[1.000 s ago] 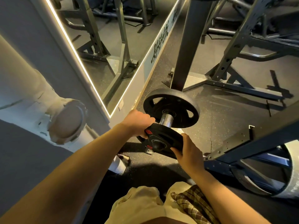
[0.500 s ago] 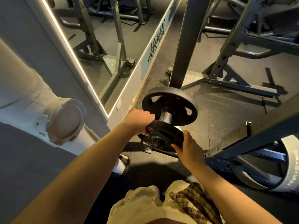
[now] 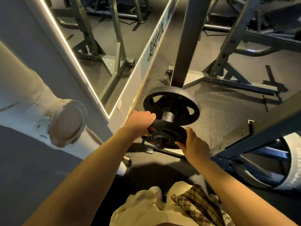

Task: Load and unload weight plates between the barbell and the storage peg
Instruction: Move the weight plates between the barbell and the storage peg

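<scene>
Head view, both hands gripping small plate, large plate on peg

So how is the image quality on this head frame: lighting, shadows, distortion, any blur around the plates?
Head view: dim gym light with a bright LED strip edging the mirror; the small plate, gripped by the left hand and right hand, is nearly black with little detail; glare on the steel peg; dark shadow on the floor below; wide-angle bending of the rack uprights; the hands look sharp.
</scene>
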Demonstrator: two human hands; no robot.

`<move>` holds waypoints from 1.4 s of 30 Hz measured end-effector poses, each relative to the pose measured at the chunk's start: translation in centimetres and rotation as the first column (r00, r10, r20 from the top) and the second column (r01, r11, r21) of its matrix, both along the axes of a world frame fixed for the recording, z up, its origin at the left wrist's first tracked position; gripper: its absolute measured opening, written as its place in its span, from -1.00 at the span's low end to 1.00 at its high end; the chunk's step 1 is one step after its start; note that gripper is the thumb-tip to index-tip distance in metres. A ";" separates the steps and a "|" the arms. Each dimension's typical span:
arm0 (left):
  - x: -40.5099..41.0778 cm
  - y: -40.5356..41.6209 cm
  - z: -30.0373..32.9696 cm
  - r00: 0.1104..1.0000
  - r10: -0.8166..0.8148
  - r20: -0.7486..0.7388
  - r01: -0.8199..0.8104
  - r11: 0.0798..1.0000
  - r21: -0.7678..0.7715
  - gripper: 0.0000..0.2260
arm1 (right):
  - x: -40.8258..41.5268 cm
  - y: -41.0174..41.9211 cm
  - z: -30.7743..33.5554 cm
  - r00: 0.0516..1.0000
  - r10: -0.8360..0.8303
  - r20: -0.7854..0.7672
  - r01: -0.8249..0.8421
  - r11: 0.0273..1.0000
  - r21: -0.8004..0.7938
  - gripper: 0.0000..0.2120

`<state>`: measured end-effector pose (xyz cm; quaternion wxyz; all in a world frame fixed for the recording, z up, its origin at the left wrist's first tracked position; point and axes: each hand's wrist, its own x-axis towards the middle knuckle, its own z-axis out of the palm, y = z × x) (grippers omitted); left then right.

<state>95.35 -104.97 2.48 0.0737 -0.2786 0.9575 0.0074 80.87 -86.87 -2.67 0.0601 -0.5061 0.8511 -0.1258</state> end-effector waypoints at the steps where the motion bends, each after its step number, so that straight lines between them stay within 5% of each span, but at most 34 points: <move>1: 0.4 0.2 -0.6 0.998 0.029 -0.055 -0.028 0.999 0.015 -0.70 | -0.6 -0.1 0.0 0.997 0.056 -0.043 -0.056 0.998 0.016 -0.39; 4: 0.8 0.5 -1.6 0.991 0.030 -0.131 -0.034 0.999 -0.028 -0.66 | -1.4 0.0 0.3 0.988 0.101 -0.114 -0.097 0.995 0.039 -0.37; 9: -0.8 -0.4 0.5 0.999 0.022 0.028 -0.021 0.999 -0.046 -0.65 | 0.8 -0.1 0.5 0.997 -0.067 0.030 0.066 0.997 0.027 -0.39; 15: 0.9 0.6 -1.9 0.984 0.074 -0.161 -0.077 0.997 -0.015 -0.66 | -0.7 -0.7 1.1 0.996 0.035 -0.087 -0.025 0.993 0.114 -0.37; 23: -0.7 -0.6 0.0 0.996 0.086 0.014 -0.086 0.996 0.004 -0.68 | 1.4 -0.7 1.4 0.995 -0.096 0.017 0.095 0.995 0.042 -0.44; 29: 0.3 0.1 -1.5 0.987 0.138 -0.077 -0.140 0.990 -0.011 -0.63 | -0.9 -1.7 2.3 0.985 0.047 -0.164 -0.006 0.971 0.241 -0.41; 36: -2.3 -1.6 0.6 0.987 0.099 0.123 -0.097 0.995 -0.023 -0.67 | -0.4 -2.2 2.7 0.994 -0.026 -0.102 0.048 0.975 0.219 -0.43; 42: -0.8 0.2 -0.8 0.972 0.217 -0.088 -0.219 0.975 -0.022 -0.69 | 0.1 -1.8 2.5 0.990 -0.030 -0.135 0.053 0.985 0.167 -0.49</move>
